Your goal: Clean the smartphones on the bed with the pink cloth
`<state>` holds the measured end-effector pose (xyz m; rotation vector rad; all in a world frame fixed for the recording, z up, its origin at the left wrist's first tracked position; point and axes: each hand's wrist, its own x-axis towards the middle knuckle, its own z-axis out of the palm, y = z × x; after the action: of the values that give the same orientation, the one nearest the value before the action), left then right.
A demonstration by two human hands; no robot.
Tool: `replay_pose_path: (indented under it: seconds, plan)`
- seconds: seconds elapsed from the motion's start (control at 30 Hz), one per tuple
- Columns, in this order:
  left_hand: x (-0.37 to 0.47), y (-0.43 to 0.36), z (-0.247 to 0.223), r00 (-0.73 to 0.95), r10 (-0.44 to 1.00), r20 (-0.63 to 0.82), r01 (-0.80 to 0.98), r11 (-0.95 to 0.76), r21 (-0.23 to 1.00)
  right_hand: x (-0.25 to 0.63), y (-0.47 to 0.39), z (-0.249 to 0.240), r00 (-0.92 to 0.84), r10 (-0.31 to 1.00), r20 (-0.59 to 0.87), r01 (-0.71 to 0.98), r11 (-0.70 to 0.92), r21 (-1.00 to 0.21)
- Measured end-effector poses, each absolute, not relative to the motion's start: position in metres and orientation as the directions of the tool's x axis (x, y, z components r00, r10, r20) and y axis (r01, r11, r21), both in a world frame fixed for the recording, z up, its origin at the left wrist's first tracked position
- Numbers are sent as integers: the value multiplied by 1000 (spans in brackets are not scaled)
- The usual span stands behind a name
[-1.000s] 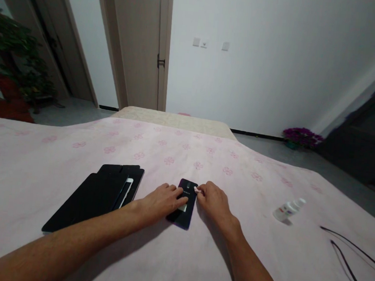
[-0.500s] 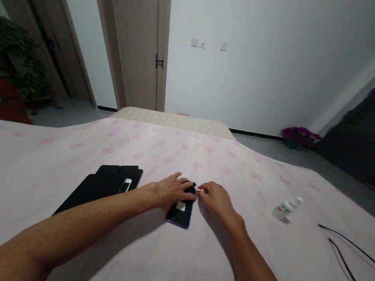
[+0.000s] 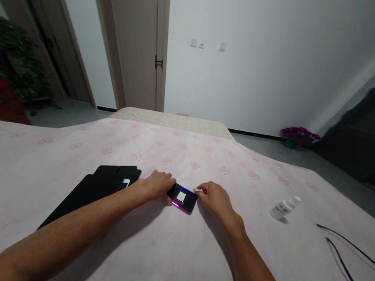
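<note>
A dark phone (image 3: pixel 187 203) with a purple-blue shiny edge lies turned sideways between my hands, a small white square (image 3: pixel 181 196) on its surface. My left hand (image 3: pixel 160 186) grips its left end, fingers beyond the far corner and thumb at the near edge. Close to the phone's right end, my right hand (image 3: pixel 214 198) is closed in a pinch on a small pale pink cloth (image 3: pixel 197 190), most of it hidden by the fingers.
Left of my left forearm lie black flat cases (image 3: pixel 86 193) with a small white-and-black device (image 3: pixel 124 184) on them. A white bottle (image 3: pixel 285 208) stands at the right, near black cables (image 3: pixel 347 259). Pink-flowered cloth (image 3: pixel 151 251) covers the table.
The phone has turned from lengthwise to sideways. My left hand has shifted left, from lying over the phone to gripping its left end. My right hand has barely moved.
</note>
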<state>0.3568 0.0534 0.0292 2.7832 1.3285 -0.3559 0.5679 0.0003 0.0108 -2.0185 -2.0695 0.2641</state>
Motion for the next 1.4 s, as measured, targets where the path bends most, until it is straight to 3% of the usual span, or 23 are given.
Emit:
replay_pose_path:
  seconds: [0.2, 0.5, 0.73, 0.87, 1.17, 1.4]
  plan:
    - [361, 18, 15, 451, 888, -90, 884, -458, -95, 564, -2, 5, -9, 997, 72, 983, 22, -183]
    - [367, -14, -3, 321, 947, 20, 944, -318, -91, 559, -4, 10, -51, 995, 89, 978, 67, -198]
    - [355, -32, 5, 397, 918, -19, 917, -397, -28, 553, -6, 13, -47, 997, 64, 987, 56, -149]
    - [350, -40, 5, 406, 913, -38, 914, -406, -2, 552, -9, 19, -92, 995, 29, 979, 95, -183]
    - [358, -56, -6, 450, 893, -20, 891, -447, 83, 547, -4, 6, -88, 988, 128, 979, 109, -171]
    - [362, -59, -13, 490, 870, -45, 871, -489, 42, 544, -2, 12, -131, 989, 71, 975, 141, -174]
